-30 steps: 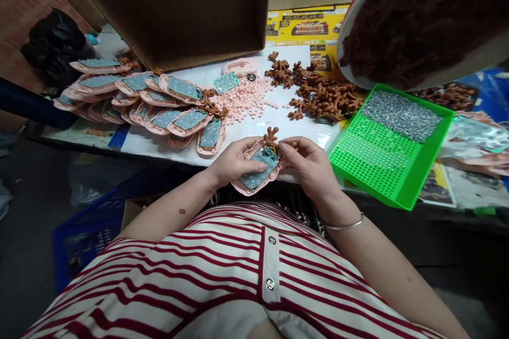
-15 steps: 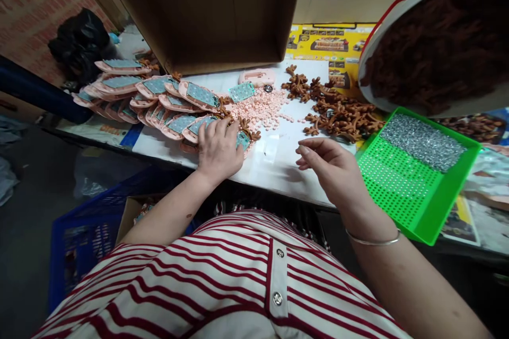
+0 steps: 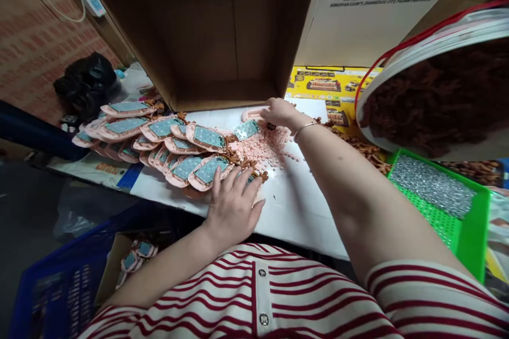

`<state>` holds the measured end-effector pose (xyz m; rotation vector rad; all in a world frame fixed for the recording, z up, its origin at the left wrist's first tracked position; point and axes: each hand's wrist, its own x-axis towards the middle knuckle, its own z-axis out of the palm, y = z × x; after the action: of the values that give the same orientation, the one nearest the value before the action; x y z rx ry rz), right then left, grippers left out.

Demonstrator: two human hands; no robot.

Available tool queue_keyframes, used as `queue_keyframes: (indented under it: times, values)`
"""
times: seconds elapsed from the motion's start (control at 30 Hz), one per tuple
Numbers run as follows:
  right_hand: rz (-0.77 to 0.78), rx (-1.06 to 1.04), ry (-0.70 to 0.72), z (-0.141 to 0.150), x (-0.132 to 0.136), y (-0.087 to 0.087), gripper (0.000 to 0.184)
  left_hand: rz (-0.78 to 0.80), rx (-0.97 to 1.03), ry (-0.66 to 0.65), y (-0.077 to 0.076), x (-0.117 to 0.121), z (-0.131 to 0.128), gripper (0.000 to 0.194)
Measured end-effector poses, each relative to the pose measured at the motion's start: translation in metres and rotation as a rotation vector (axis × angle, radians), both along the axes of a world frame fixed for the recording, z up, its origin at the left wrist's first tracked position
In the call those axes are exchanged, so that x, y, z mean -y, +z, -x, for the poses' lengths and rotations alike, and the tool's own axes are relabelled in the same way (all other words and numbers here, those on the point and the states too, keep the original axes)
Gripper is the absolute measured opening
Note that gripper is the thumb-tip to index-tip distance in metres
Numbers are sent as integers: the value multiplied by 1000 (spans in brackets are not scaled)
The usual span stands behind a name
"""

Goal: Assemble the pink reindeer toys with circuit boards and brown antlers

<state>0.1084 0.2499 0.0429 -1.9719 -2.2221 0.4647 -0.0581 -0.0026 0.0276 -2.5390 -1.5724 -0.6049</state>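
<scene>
My left hand lies palm down with its fingers spread over the nearest end of a pile of pink plastic casings. Each has a blue-green patterned panel, and brown antler-shaped pieces stick out at one end. My right hand reaches to the back of the white work surface, fingers bent over the right end of a pink plastic casing lying flat; its fingertips are partly hidden. Just in front are a loose blue-green panel, a small dark round part and a heap of tiny pink pieces.
An open cardboard box stands behind. On the right are a white bucket of brown pieces and a green basket with small silvery parts. Loose brown antler pieces lie beyond my right forearm. A blue crate sits below left.
My right hand has moved from the front right to the casing at the back. My left hand has slid slightly and spread its fingers. The view has tilted up.
</scene>
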Motion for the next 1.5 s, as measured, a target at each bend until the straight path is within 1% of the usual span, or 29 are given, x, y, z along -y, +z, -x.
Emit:
queue_keyframes:
  times: [0.03,0.1,0.17,0.2,0.37,0.47,0.6,0.67,0.8,0.93,1.03,1.13,1.23,1.3,1.37,1.43,1.5]
  values:
    - [22,13,-22,2,-8,-2,47,-3,13,-8,1,0,2,37]
    - [64,47,-55,4,-18,-4,53,-13,34,-23,2,-2,5,36]
    - [88,69,-64,2,-22,-5,57,-24,48,-35,1,-4,7,35]
    - [96,40,-68,1,-23,-5,55,-27,53,-40,1,-5,7,35]
    - [93,-352,-111,-2,-15,-8,31,-7,77,-48,-2,-8,8,34]
    - [40,-503,-143,-2,-6,-11,20,-5,80,-39,-2,-6,12,33]
    - [-63,-926,-216,-7,10,-10,18,-20,77,-12,-1,-2,18,33]
    - [-102,-1062,-211,-13,21,-4,18,-34,79,-9,1,0,19,33]
    - [-167,-1208,-214,-31,54,16,21,-71,86,-17,4,5,17,34]
    - [-276,-1180,-170,-50,95,39,28,-97,115,-41,8,11,9,34]
    - [-315,-1151,-124,-66,125,48,36,-127,156,-68,11,14,2,31]
    - [-278,-1176,-126,-83,151,48,40,-141,219,-114,14,13,-6,31]
    - [-205,-1223,-166,-97,175,38,41,-131,227,-113,21,6,-13,37]
    - [-140,-1240,-181,-101,188,30,42,-118,176,-84,29,-4,-19,48]
    - [-59,-1256,-170,-102,199,23,44,-93,108,-84,40,-16,-28,62]
    - [14,-1285,-130,-99,206,19,48,-48,36,-143,50,-30,-38,74]
    - [47,-1304,-85,-95,210,19,53,2,-42,-224,56,-43,-48,75]
